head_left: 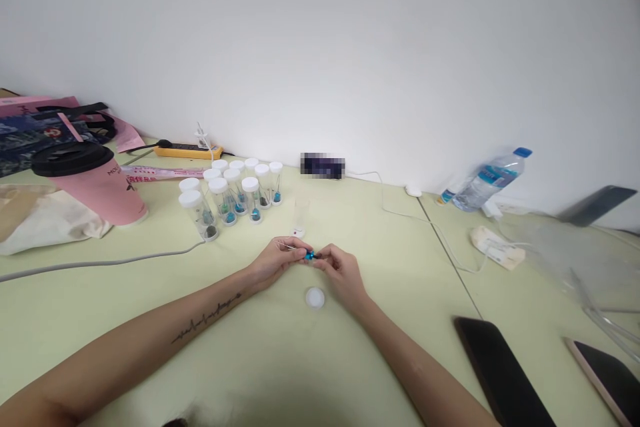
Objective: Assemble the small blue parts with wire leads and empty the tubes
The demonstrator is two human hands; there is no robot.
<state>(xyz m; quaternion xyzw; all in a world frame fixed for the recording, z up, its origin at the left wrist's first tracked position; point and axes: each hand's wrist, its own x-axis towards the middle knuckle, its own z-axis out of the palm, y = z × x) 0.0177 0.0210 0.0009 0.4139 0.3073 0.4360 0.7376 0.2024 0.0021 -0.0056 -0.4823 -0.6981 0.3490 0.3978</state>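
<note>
A small shiny blue piece (310, 255) with dark parts is pinched between the fingertips of my two hands. My left hand (273, 260) is closed on it from the left, and a thin pale rod (285, 246) sticks out past its fingers. From the right, my right hand (344, 272) grips a dark bit at the piece's other end. Its exact kind is too small to make out. Just below the hands lies a round white cap (315, 297). Beyond them stands a clear tube (301, 210), uncapped, with a white base (297, 232).
Several white-capped clear tubes (230, 197) with blue or dark pieces stand back left. Further left are a pink cup (100, 190) and a yellow power strip (187, 151). A phone (323, 166) leans on the wall. Rightward are a water bottle (490, 180) and a black phone (500, 370).
</note>
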